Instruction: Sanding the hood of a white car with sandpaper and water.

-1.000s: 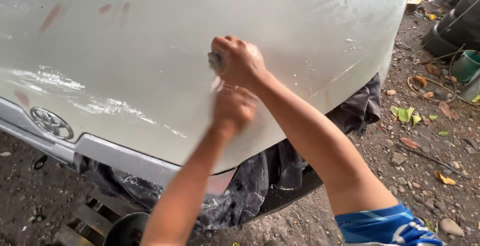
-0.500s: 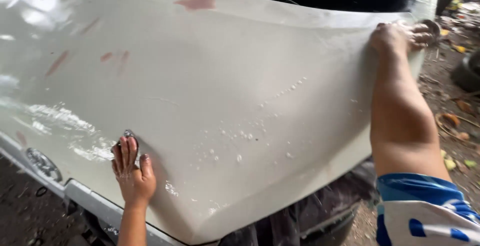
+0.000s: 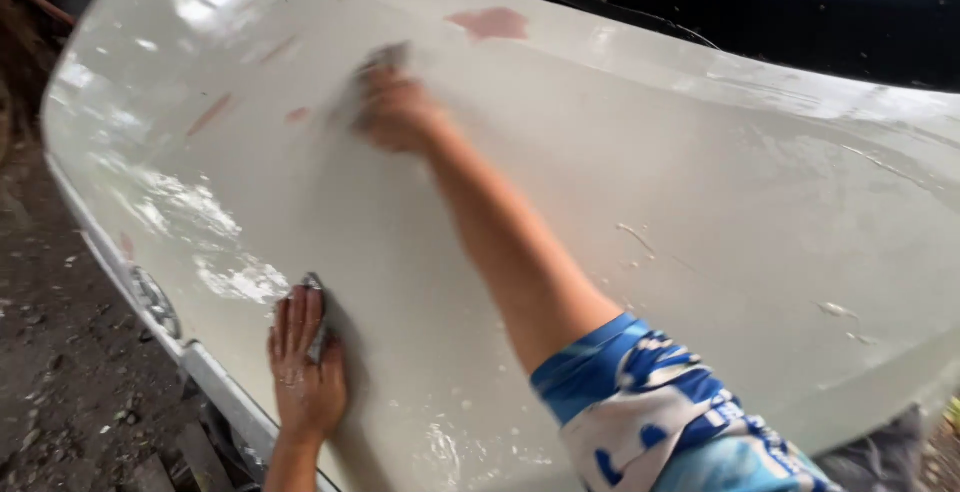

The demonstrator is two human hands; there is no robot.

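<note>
One white car hood (image 3: 620, 252) fills the view, and everything else is counted against it. Two hands are on it: the left hand (image 3: 305, 367) near its front edge, the right hand (image 3: 395, 107) further up, each with one small grey pad. One round emblem (image 3: 155, 297) sits at the hood's front edge. About four reddish patches show on the hood's upper part, the largest (image 3: 490, 22) near the back edge.

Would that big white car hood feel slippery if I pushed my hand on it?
Probably yes: the white car hood looks wet and glossy, with foamy streaks near the left hand. It likely stays stiff, since that hand lies flat without denting it. The right hand, blurred, presses a grey pad on it.
</note>
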